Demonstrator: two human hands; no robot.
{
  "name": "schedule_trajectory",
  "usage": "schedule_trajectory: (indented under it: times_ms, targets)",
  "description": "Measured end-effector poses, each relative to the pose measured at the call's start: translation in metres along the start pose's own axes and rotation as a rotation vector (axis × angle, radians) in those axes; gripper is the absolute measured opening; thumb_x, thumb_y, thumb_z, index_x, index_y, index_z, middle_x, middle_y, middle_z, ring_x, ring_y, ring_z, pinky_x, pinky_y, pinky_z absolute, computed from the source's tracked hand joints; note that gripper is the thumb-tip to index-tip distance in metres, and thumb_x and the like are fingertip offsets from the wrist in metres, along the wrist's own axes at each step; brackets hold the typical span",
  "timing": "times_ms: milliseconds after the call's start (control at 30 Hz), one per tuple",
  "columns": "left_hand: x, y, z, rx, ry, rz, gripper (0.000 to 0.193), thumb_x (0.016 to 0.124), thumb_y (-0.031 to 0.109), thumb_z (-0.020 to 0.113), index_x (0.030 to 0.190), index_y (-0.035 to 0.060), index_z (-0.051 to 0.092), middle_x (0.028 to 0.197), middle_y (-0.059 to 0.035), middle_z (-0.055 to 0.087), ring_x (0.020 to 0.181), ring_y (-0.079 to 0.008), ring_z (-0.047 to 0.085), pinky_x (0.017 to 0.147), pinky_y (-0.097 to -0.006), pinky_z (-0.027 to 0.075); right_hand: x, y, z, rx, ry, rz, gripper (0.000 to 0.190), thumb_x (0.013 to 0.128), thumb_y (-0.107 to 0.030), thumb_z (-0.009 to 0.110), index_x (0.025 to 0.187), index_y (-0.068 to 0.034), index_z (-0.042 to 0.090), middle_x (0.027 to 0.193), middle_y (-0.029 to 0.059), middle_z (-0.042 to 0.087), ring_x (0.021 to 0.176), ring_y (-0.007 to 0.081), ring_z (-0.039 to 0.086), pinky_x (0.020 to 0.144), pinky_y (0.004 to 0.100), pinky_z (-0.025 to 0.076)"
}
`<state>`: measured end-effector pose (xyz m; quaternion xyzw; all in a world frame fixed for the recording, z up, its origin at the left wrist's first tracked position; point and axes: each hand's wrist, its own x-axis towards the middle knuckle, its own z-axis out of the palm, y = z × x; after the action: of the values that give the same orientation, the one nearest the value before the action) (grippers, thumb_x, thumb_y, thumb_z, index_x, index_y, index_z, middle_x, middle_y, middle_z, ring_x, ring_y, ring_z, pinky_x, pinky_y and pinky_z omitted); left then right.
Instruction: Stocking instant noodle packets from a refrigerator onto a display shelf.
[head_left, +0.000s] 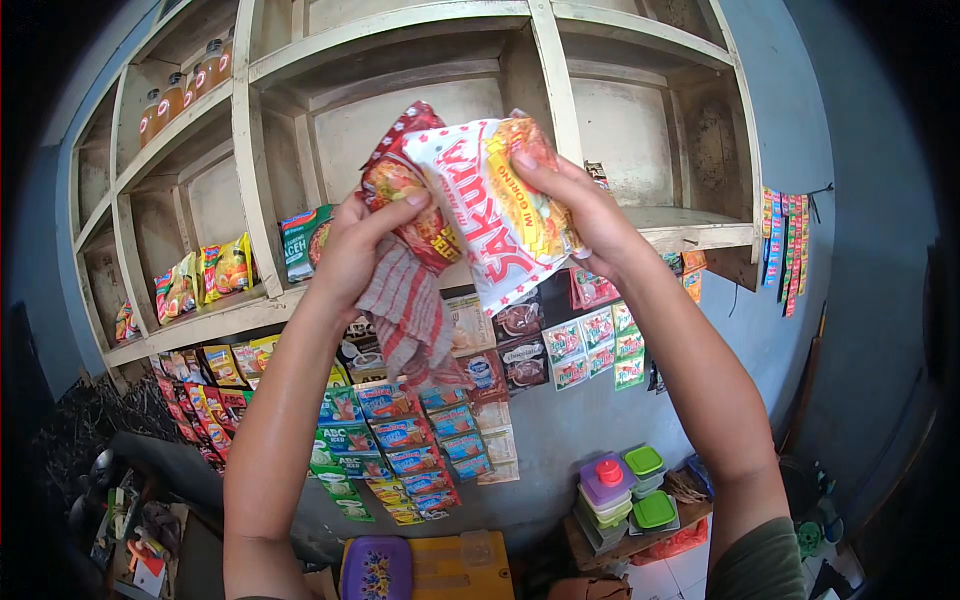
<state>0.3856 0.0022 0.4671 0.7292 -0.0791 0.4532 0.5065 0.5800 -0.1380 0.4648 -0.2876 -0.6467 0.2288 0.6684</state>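
Observation:
My left hand (367, 247) grips a dark red instant noodle packet (405, 176), thumb across its front. A grey cloth with red stripes (412, 307) hangs down from that same hand. In my right hand (581, 202) is a white Sakura mi goreng noodle packet (480, 217), held tilted with the thumb on its picture side. The white packet overlaps the edge of the red one. Both are raised before the wooden wall shelf (405, 120). A green noodle packet (300, 244) stands in the shelf, just left of my left hand.
Noodle packets (225, 266) and bottles of amber liquid (171, 97) stand in the left compartments. Strips of drink sachets (409, 435) hang below the shelf. Lidded plastic boxes (607, 491) are stacked at lower right. A purple lid (377, 566) lies on a yellow surface (442, 574).

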Motion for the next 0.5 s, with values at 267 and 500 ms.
schedule_trajectory:
  times_ms: [267,500]
  targets:
    - [0.02,0.015,-0.039,0.727,0.03,0.214,0.073,0.074,0.022,0.083,0.133,0.0006,0.045,0.12,-0.0153,0.065,0.115,-0.0216,0.061,0.096,-0.0361,0.047,0.028,0.008,0.0,-0.192,-0.078,-0.029,0.044,0.093,-0.035,0.069,0.119,0.0,0.062,0.105,0.0078,0.07,0.092,0.0118,0.069,0.081,0.0272,0.055]
    - [0.054,0.063,-0.034,1.202,-0.312,0.287,0.073,0.068,0.015,0.084,0.133,0.0058,0.053,0.119,-0.0097,0.066,0.1,-0.0155,0.061,0.089,-0.0298,0.049,0.054,0.011,-0.002,-0.311,-0.134,-0.005,0.047,0.092,-0.038,0.069,0.118,0.002,0.062,0.105,0.0091,0.071,0.091,0.0124,0.069,0.08,0.0274,0.055]
